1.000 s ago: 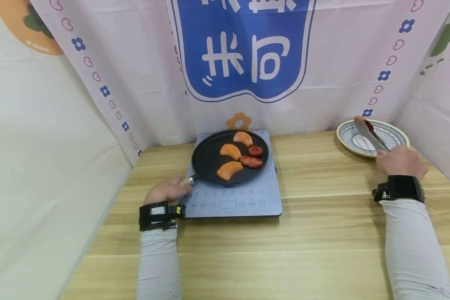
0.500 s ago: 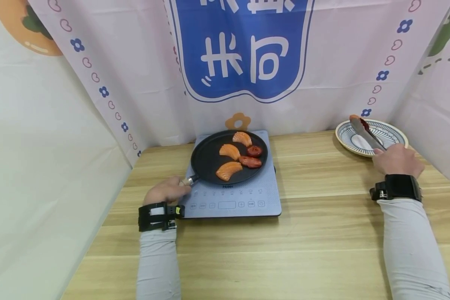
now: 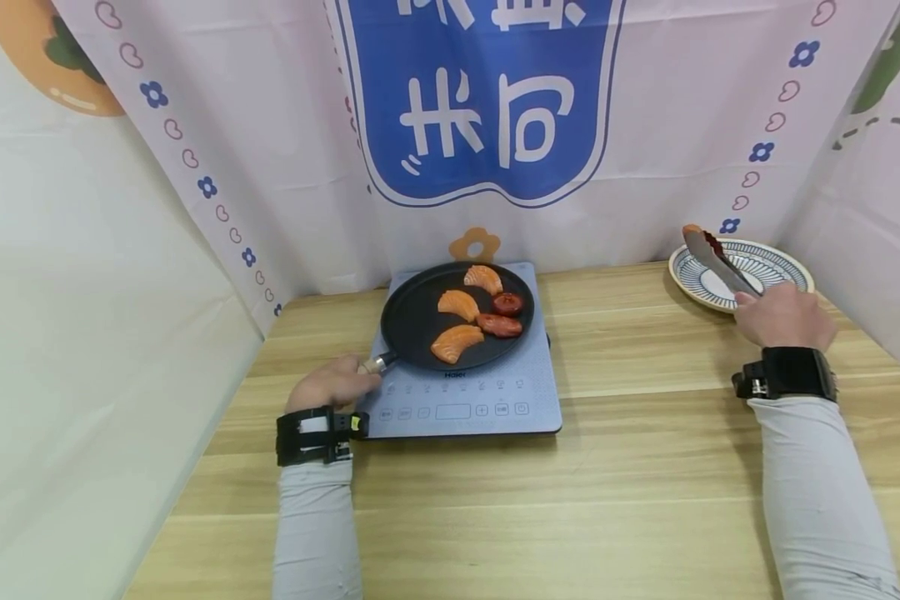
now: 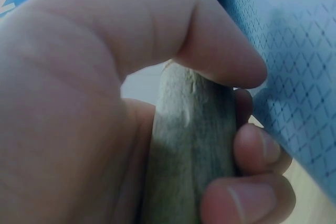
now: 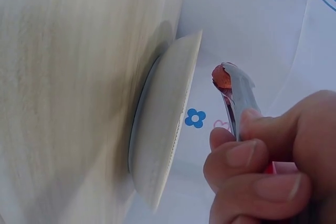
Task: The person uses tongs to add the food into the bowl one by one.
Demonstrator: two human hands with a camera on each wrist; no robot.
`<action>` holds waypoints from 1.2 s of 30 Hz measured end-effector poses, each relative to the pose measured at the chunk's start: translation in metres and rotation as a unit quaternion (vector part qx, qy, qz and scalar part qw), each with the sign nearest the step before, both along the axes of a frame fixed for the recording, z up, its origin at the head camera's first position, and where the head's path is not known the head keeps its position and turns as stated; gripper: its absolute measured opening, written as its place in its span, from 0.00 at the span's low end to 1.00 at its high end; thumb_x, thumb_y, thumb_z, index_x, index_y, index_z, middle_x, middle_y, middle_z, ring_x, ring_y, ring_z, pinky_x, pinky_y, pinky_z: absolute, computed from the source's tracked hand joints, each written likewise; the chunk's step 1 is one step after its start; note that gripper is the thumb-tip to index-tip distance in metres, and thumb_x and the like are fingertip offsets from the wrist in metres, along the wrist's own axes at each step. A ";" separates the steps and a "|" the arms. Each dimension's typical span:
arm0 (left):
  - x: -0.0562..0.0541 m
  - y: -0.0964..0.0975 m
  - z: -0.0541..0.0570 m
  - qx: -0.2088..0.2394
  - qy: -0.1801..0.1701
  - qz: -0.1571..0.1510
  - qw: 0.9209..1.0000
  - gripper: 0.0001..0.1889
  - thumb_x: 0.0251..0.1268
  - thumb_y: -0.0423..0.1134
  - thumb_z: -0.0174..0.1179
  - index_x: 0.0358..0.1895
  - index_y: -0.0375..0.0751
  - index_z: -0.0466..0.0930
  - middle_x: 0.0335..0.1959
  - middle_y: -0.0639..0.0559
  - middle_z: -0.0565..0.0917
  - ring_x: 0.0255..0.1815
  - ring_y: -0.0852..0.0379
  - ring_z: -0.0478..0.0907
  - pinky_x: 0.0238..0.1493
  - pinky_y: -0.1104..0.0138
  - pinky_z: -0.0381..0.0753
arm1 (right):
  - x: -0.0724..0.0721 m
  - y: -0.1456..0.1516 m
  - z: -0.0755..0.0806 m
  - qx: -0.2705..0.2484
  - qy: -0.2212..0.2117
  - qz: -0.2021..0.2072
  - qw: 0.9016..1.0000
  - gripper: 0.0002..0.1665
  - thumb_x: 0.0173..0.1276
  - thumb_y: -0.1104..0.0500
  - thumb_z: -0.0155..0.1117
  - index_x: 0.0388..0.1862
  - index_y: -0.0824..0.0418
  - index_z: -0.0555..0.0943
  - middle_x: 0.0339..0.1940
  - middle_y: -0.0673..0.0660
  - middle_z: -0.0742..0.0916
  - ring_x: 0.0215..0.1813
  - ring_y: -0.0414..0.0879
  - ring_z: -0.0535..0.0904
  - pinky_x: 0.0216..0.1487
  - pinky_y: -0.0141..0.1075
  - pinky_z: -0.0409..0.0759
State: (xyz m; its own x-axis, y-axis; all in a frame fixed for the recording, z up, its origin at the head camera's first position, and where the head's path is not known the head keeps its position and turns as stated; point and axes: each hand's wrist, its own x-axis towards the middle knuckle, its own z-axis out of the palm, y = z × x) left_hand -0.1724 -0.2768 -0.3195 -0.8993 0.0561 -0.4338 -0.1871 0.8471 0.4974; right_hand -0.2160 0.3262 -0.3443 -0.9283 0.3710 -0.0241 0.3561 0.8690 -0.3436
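My left hand (image 3: 328, 385) grips the wooden handle (image 4: 184, 135) of a black frying pan (image 3: 412, 325), fingers wrapped round it. Three orange salmon slices (image 3: 457, 342) and two red sausage-like pieces (image 3: 499, 325) lie in the pan. At the right, my right hand (image 3: 786, 318) holds metal tongs (image 3: 714, 260), thumb and fingers closed round them. Between the tongs' tips is a small reddish-brown piece of food (image 5: 222, 77), partly covered by them. The tongs are raised above the patterned plate (image 3: 783, 265), their tips past its left back rim in the head view.
The pan stands on a light blue induction cooker (image 3: 540, 392) with touch buttons along its front. A wooden table (image 3: 607, 483) carries cooker and plate. Printed cloth (image 3: 285, 167) hangs close behind, and pale walls (image 3: 67, 333) close in both sides.
My right hand has moved left with the tongs and the food, the tips travelling from over the plate to past its left back rim. My left hand stays on the pan handle.
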 end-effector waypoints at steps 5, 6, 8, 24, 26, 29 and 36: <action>0.000 0.000 -0.001 0.001 0.002 0.003 1.000 0.13 0.78 0.46 0.53 0.47 0.38 0.74 0.22 0.55 0.71 0.19 0.60 0.65 0.23 0.69 0.66 | -0.002 -0.003 0.000 -0.009 0.000 0.002 1.000 0.46 0.81 0.33 0.41 0.55 0.79 0.74 0.56 0.86 0.77 0.56 0.79 0.78 0.39 0.59 0.77; -0.001 0.000 -0.001 0.001 0.003 0.003 1.000 0.13 0.78 0.46 0.53 0.47 0.38 0.74 0.22 0.55 0.71 0.19 0.60 0.65 0.23 0.70 0.66 | -0.002 -0.003 0.000 -0.010 0.000 0.003 1.000 0.46 0.80 0.33 0.41 0.55 0.78 0.75 0.57 0.86 0.77 0.56 0.79 0.78 0.39 0.59 0.77; -0.001 0.000 -0.002 0.001 0.004 0.001 1.000 0.13 0.77 0.46 0.53 0.47 0.38 0.74 0.22 0.55 0.71 0.19 0.60 0.65 0.23 0.70 0.66 | -0.002 -0.004 0.000 -0.013 -0.001 0.008 1.000 0.46 0.80 0.33 0.41 0.55 0.78 0.75 0.58 0.86 0.77 0.56 0.80 0.78 0.41 0.62 0.77; 0.001 0.001 0.001 0.012 0.002 -0.002 1.000 0.14 0.78 0.46 0.53 0.50 0.37 0.74 0.21 0.55 0.70 0.19 0.61 0.65 0.22 0.69 0.66 | -0.001 -0.013 0.004 -0.006 0.013 0.037 0.999 0.46 0.80 0.32 0.43 0.53 0.78 0.76 0.54 0.87 0.77 0.54 0.82 0.78 0.39 0.63 0.76; 0.001 0.001 0.001 0.014 0.002 -0.001 1.000 0.14 0.78 0.46 0.53 0.51 0.37 0.74 0.22 0.55 0.70 0.19 0.60 0.65 0.23 0.69 0.66 | 0.000 -0.015 0.006 -0.004 0.020 0.038 0.999 0.45 0.80 0.32 0.43 0.52 0.77 0.77 0.54 0.87 0.78 0.54 0.82 0.78 0.37 0.62 0.76; 0.001 0.001 0.000 0.014 0.003 0.002 1.000 0.15 0.78 0.46 0.53 0.52 0.36 0.74 0.22 0.55 0.71 0.19 0.60 0.65 0.23 0.69 0.66 | 0.000 -0.019 0.008 -0.004 0.024 0.041 0.999 0.44 0.80 0.32 0.44 0.51 0.75 0.78 0.53 0.86 0.79 0.53 0.81 0.78 0.36 0.61 0.76; -0.001 0.000 -0.002 0.012 0.006 0.000 1.000 0.15 0.78 0.46 0.54 0.53 0.36 0.75 0.22 0.55 0.71 0.19 0.60 0.65 0.23 0.69 0.67 | 0.002 -0.026 0.011 -0.009 0.027 0.055 0.998 0.43 0.81 0.31 0.43 0.54 0.72 0.78 0.54 0.82 0.80 0.57 0.79 0.77 0.44 0.66 0.75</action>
